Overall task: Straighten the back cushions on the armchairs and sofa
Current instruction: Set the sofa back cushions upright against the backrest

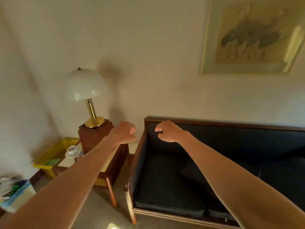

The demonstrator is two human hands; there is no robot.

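Note:
A dark sofa with a wooden frame [214, 124] stands against the wall on the right. Its black back cushion [239, 142] lies flat against the frame, above the black seat cushion [165, 182]. My right hand [166, 131] hovers in front of the back cushion's upper left corner, fingers curled, holding nothing. My left hand [125, 132] hangs in the air left of the sofa's arm, over the side table, with fingers loosely curled and nothing in it. Both arms are stretched forward.
A wooden side table [113, 164] stands left of the sofa, bearing a brown block with a brass lamp [87, 96]. A yellow basket [54, 154] and a white cup [72, 150] sit beside it. A framed picture [250, 37] hangs above the sofa. Carpet lies between table and sofa.

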